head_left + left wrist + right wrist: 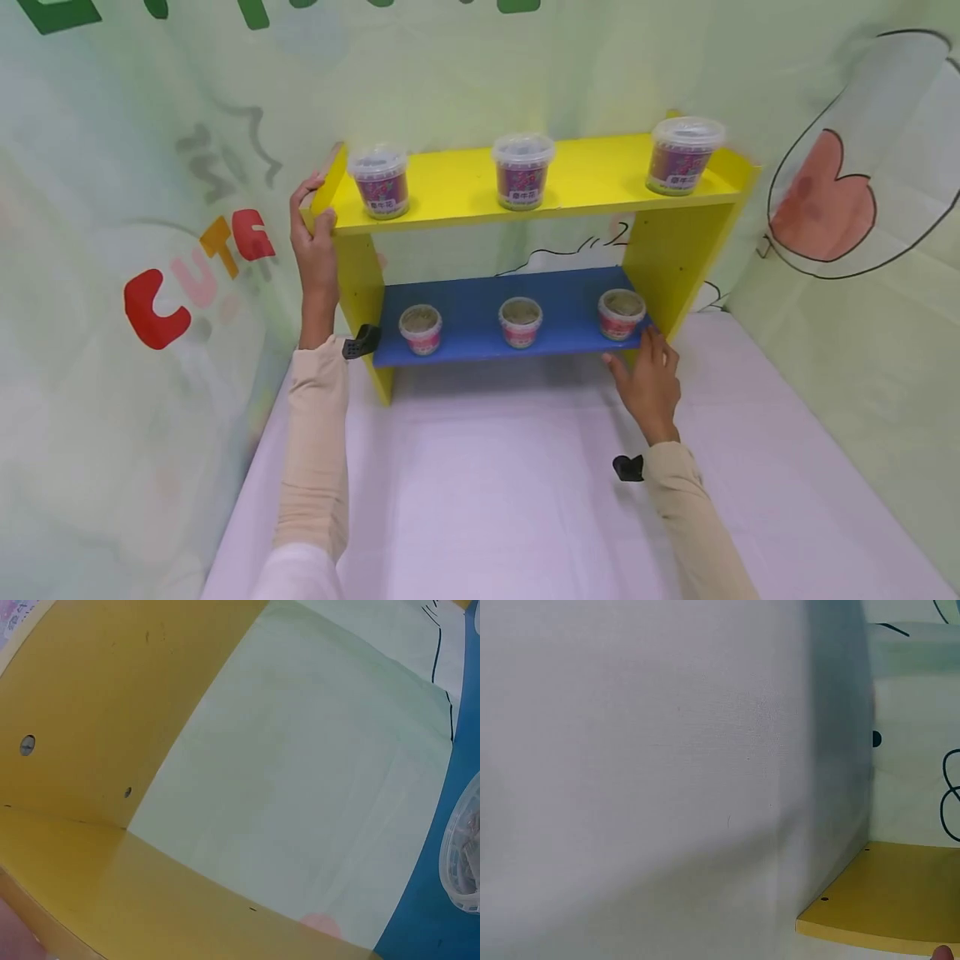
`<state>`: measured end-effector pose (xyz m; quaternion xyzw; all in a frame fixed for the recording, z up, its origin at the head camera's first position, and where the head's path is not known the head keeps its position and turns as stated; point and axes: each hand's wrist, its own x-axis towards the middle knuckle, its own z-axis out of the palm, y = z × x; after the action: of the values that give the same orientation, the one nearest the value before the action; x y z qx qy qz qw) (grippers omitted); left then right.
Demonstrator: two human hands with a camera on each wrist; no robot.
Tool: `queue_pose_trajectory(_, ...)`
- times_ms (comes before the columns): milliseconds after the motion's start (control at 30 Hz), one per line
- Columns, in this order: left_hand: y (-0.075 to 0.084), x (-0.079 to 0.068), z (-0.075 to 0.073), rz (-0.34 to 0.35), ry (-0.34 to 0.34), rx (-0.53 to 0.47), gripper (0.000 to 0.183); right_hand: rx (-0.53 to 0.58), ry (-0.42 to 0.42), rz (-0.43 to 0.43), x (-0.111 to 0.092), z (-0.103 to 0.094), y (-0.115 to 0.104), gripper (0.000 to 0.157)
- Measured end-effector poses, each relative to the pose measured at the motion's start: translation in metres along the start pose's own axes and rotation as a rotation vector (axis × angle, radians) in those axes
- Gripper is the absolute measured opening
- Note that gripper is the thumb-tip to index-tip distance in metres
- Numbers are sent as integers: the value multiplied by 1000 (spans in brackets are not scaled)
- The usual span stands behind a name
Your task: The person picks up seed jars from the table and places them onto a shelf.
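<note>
A yellow shelf unit (682, 267) with a blue lower board (467, 302) stands against the printed backdrop. My left hand (315, 250) grips its upper left side panel, the thumb in front and the fingers around the outer side. At the lower right, my right hand (651, 385) holds the right side panel by the blue board's front corner, thumb spread to the left. Three purple-labelled lidded tubs (522, 172) line the top board. Three smaller pink-labelled tubs (520, 322) stand along the blue board, the rightmost just above my right fingers. A fingertip (943, 952) shows at the panel's edge in the right wrist view.
A white cloth (487, 483) covers the surface under and before the shelf. Printed sheets form walls at the back, left and right, with coloured letters (157, 308) on the left and a heart drawing (825, 208) on the right.
</note>
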<state>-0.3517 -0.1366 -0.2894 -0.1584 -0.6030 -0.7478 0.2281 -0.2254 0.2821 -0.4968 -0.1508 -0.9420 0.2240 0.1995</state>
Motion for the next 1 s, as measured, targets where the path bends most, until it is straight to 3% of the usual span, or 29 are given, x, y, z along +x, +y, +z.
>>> queue_pose_trajectory(133,-5,4,-4,-13,-6,-16,39,33,-3,2,-11,1,-1,80)
queue_pose_trajectory(267,-14,11,-16,-12,33,-37,38,87,-38,4,-27,7,-3,80)
queue_pose_trajectory(400,-7,6,-44,35,110,-18,39,120,-122,-72,-34,25,-13,77)
queue_pose_trajectory(533,4,-4,-68,64,144,49,45,132,-232,-121,-44,41,-26,71)
queue_pose_trajectory(667,16,-20,-91,55,167,141,52,132,-347,-162,-57,52,-45,67)
queue_pose_trajectory(767,21,-39,-100,6,184,267,53,127,-406,-197,-68,55,-56,66)
queue_pose_trajectory(900,14,-70,-100,-51,190,484,54,115,-446,-233,-81,50,-65,66)
queue_pose_trajectory(1000,-1,-96,-91,-37,164,603,56,104,-430,-271,-90,43,-68,66)
